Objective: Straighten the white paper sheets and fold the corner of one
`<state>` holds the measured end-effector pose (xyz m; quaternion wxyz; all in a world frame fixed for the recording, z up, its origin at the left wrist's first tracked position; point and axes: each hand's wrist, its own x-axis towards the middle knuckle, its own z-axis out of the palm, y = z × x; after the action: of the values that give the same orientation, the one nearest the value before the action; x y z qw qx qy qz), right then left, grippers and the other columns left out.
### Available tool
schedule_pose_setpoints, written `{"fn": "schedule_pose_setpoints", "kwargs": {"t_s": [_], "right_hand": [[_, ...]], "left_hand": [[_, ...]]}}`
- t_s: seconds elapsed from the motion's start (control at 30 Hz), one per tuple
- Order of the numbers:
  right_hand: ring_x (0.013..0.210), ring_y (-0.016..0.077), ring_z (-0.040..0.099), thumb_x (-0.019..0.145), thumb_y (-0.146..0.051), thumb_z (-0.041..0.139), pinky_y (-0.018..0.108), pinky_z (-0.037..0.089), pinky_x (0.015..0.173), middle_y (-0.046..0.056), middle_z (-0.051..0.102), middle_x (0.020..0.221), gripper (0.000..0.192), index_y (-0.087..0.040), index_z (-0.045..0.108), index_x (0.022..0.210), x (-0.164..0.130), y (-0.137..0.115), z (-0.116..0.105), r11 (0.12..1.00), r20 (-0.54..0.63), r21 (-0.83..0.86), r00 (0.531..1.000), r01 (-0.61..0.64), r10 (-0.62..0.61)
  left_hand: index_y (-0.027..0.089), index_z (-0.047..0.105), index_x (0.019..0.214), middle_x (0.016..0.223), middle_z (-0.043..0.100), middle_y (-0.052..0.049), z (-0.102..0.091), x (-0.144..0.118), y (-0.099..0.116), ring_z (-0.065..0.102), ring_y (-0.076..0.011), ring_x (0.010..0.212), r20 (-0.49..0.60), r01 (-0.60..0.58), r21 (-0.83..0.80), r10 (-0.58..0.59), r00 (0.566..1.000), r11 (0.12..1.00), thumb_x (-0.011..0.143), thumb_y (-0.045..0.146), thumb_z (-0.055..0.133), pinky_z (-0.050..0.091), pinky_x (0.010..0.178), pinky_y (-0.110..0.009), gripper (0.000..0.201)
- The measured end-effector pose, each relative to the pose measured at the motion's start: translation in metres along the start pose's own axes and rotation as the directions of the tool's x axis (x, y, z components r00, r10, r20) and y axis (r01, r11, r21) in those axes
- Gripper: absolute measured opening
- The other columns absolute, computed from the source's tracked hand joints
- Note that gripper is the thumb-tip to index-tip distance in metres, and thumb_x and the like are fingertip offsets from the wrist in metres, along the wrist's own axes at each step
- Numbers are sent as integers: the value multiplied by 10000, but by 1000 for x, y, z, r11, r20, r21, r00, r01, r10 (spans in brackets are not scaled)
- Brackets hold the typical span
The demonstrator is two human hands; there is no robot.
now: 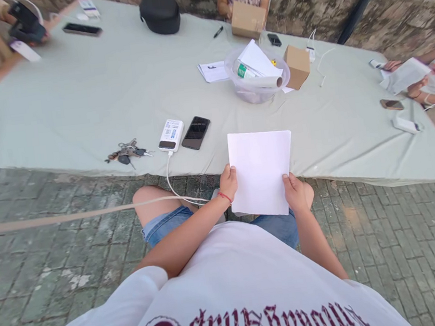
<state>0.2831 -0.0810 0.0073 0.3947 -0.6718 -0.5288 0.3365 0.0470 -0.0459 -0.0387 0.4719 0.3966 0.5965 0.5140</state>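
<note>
A blank white stack of paper point(261, 173) is held between my two hands, its far part over the table's near edge and its near part above my lap. My left hand point(228, 181) pinches its left side, thumb on top. On the right side, my right hand point(294, 191) grips it in the same way, with the other fingers hidden underneath. Left of the paper lie a dark smartphone point(196, 132), a white power bank point(171, 135) with a cable plugged in, and a bunch of keys point(129, 152).
A plastic basin point(260, 92) with papers and a roll stands beyond the paper, beside a cardboard box point(297, 66). A black case point(160, 11) sits at the far side. Other people are at the far, left and right edges. The white cable point(169, 176) hangs off the near edge.
</note>
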Motion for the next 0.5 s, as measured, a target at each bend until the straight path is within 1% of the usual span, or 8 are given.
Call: {"fn": "schedule_pose_setpoints", "kwargs": {"t_s": [0.07,0.13,0.23,0.3,0.4,0.5], "right_hand": [[916,276,667,931,-649,515,375,510,882,81,746,939,437,-244,674,884,-2,-3,2,999,-7,-40,1000,-2,1],[911,271,664,944,-630,498,371,511,880,81,745,951,435,-237,684,936,-2,-5,2,998,-30,-56,1000,4,-6],[957,272,667,945,-605,491,385,507,917,92,749,1014,451,-215,698,1041,-1,-1,2,999,-89,-46,996,-3,-2],[954,274,670,930,-601,506,394,511,920,91,754,994,457,-207,715,1027,0,5,2,999,-110,-36,994,-27,23],[944,268,686,877,-590,583,388,529,912,79,769,956,423,-205,741,948,1,18,4,993,-78,55,991,-107,111],[971,250,712,801,-546,698,356,552,913,61,791,990,361,-214,765,927,4,31,6,941,-7,241,969,-237,246]], "left_hand": [[237,569,852,881,674,-46,0,-2,-2,650,-241,911,5,34,-21,-34,999,999,896,728,558,514,954,-432,493],[229,602,911,974,717,-65,1,-3,-2,669,-247,986,44,68,-82,-64,997,994,895,701,572,519,980,-427,474],[216,627,998,1106,747,-91,3,-5,-3,685,-252,1080,121,137,-220,-112,986,966,875,675,602,534,999,-422,476],[209,631,1021,1143,751,-102,3,-6,-4,692,-256,1097,161,195,-292,-152,975,937,845,661,639,540,1000,-427,485],[203,637,1002,1106,757,-97,2,-6,-9,694,-263,1075,174,278,-327,-231,957,903,802,643,684,539,991,-434,485],[199,647,980,1054,756,-84,-1,-7,-13,690,-262,1043,174,322,-347,-277,945,881,779,612,715,533,981,-430,464]]}}
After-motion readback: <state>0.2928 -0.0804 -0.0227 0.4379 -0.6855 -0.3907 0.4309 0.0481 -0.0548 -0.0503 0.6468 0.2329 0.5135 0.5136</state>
